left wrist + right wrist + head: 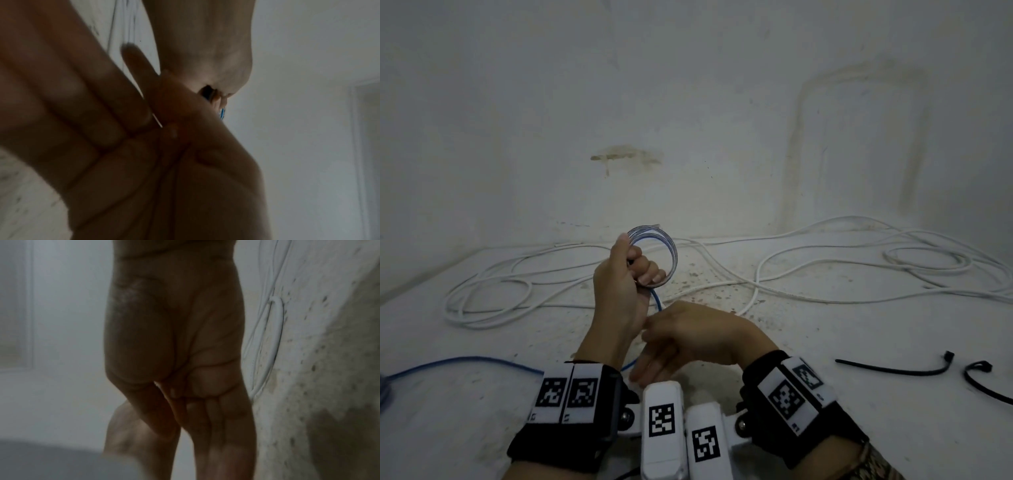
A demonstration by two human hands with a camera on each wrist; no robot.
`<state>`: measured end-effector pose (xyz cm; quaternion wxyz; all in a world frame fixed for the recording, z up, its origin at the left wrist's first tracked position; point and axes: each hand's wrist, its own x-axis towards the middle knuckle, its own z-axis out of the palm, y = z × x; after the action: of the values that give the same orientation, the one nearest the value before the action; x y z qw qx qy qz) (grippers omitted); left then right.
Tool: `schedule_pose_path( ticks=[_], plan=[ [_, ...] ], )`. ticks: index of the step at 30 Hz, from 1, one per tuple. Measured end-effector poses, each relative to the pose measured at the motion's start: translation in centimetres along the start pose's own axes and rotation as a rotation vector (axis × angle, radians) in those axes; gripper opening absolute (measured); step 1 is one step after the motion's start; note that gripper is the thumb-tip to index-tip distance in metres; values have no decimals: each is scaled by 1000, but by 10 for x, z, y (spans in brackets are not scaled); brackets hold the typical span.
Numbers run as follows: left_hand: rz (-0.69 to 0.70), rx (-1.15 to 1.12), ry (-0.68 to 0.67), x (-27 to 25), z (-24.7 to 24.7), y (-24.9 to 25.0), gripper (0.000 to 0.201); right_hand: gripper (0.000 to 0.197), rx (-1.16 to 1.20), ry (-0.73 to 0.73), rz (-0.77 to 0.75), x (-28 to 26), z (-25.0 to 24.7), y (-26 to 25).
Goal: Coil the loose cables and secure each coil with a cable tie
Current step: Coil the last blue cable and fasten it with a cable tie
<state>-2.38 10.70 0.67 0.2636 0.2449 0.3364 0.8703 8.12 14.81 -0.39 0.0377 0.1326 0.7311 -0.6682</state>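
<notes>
My left hand (635, 269) is raised and grips a small coil of blue-and-white cable (666, 245), fingers curled round its loops. The blue cable's tail (656, 301) drops from the coil, passes behind my right hand (654, 342) and runs left along the floor (465, 359). My right hand hovers just below the left with fingers straight, holding nothing I can see; the right wrist view shows its flat palm (205, 369). A striped bit of cable (221, 113) peeks from the fist in the left wrist view. Two black cable ties (893, 369) (983, 380) lie on the floor at right.
Long loose white cables (756, 274) sprawl across the speckled floor along the base of the white wall (688, 120), with loops at left (489, 298) and right (928, 260). The white cable (275, 331) also shows beside my right hand.
</notes>
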Motion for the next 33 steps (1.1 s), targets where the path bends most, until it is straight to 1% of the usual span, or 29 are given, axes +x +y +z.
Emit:
schedule_pose_path(
  ticks=[2, 5, 7, 10, 11, 12, 13, 15, 17, 20, 23, 25, 28, 30, 33],
  plan=[
    [30, -10, -17, -2, 3, 1, 39, 30, 94, -20, -46, 0, -4, 1],
    [57, -32, -29, -3, 6, 2, 38, 25, 232, 61, -99, 1, -10, -2],
    [62, -37, -33, -4, 7, 1, 39, 24, 360, 167, -129, 4, -14, -3],
    [50, -61, -43, -6, 7, 0, 39, 34, 490, 303, -135, 9, -19, -1],
    [47, -74, -46, -6, 7, 0, 39, 31, 537, 342, -147, 9, -20, -2],
    [44, -88, -47, -6, 7, 1, 39, 22, 604, 390, -168, 9, -19, -4],
    [41, -107, -48, -6, 7, 3, 40, 16, 688, 458, -202, 9, -20, -5],
    [38, -165, -43, -5, 6, 6, 40, 15, 855, 610, -318, 9, -22, -6],
    [47, -212, -24, -4, 3, 10, 40, 13, 947, 725, -438, 9, -27, -6],
    [49, -249, 12, -4, 3, 10, 40, 20, 923, 830, -537, 7, -34, -4],
    [21, -228, 68, -5, 4, 8, 40, 20, 858, 949, -572, 4, -35, -5],
    [-12, -163, 95, -6, 7, 6, 39, 23, 767, 1047, -597, 3, -36, -5],
    [-96, 8, 103, -9, 12, 1, 38, 20, 593, 1161, -612, 1, -41, -4],
    [-166, 153, 63, -12, 13, -4, 38, 21, 468, 1181, -593, 1, -45, -2],
    [-263, 327, -12, -15, 11, -8, 39, 25, 209, 1140, -519, 4, -46, 2]
  ],
)
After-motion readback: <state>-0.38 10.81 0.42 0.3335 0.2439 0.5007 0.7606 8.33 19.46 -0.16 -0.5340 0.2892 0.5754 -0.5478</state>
